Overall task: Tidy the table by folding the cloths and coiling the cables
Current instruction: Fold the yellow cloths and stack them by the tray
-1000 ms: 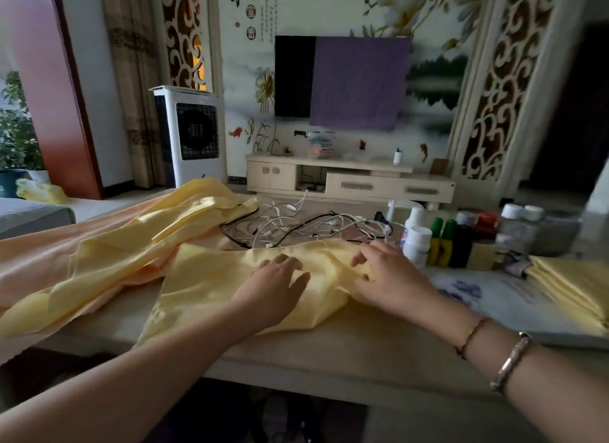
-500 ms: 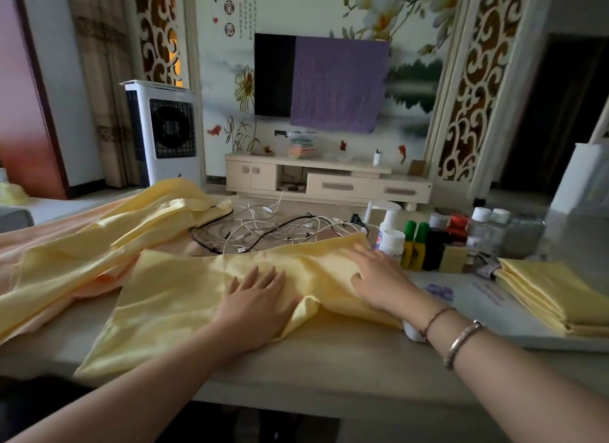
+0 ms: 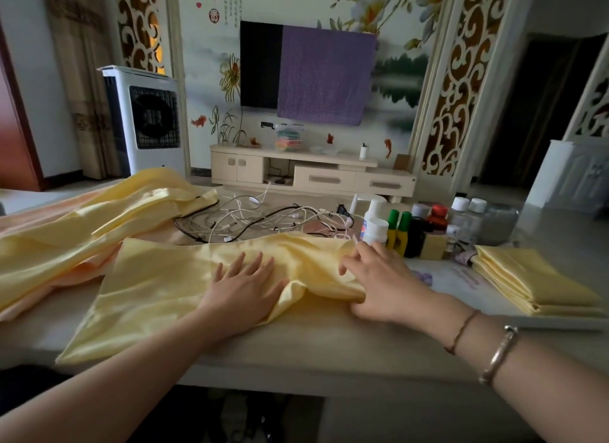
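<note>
A shiny pale-yellow satin cloth [image 3: 158, 287] is spread across the near edge of the beige table [image 3: 329, 347]. It is pressed flat by the left hand [image 3: 245, 289], fingers straight. Its bunched right edge is pinched by the right hand [image 3: 379, 284], thumb tucked beneath. Behind, a tangle of white and black cables [image 3: 263, 220] is seen; a folded yellow cloth stack [image 3: 534, 278] lies well to the right.

Bare bench [image 3: 329, 340] along the near edge; tangled cables [image 3: 257, 220] behind the spread cloth [image 3: 158, 287], bottles [image 3: 408, 228] crowding far right.
</note>
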